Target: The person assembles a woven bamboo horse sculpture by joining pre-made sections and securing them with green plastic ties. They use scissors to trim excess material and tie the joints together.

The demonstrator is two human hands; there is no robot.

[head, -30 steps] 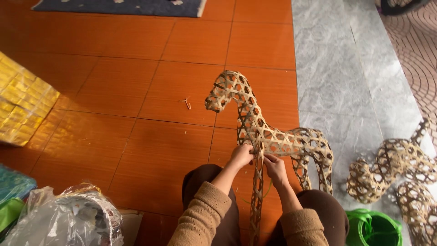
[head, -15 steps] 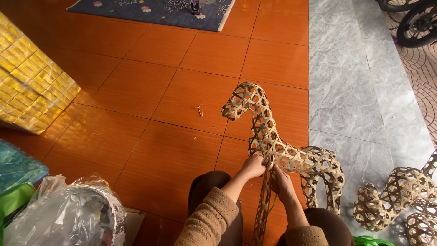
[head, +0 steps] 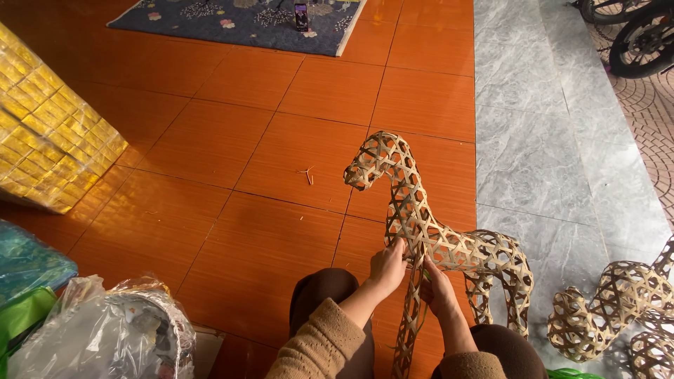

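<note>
A woven bamboo horse frame (head: 428, 224) stands on the orange tiled floor in front of my knees, its head turned to the left. My left hand (head: 387, 267) grips the base of its neck at the chest. My right hand (head: 438, 288) holds the open weave just below, at the top of the front leg. A long woven front leg (head: 406, 330) hangs down between my forearms. Both sleeves are tan knit.
A second woven bamboo frame (head: 611, 312) lies at the right on the grey stone strip. A gold foil block (head: 49, 147) stands at the left, clear plastic bags (head: 98, 337) at the lower left. A patterned rug (head: 246, 21) lies far ahead, a wheel (head: 642, 42) top right.
The view has tilted up and shifted, so the horse frame sits lower and further right. My hands stay on its chest, with small shifts of the fingers.
</note>
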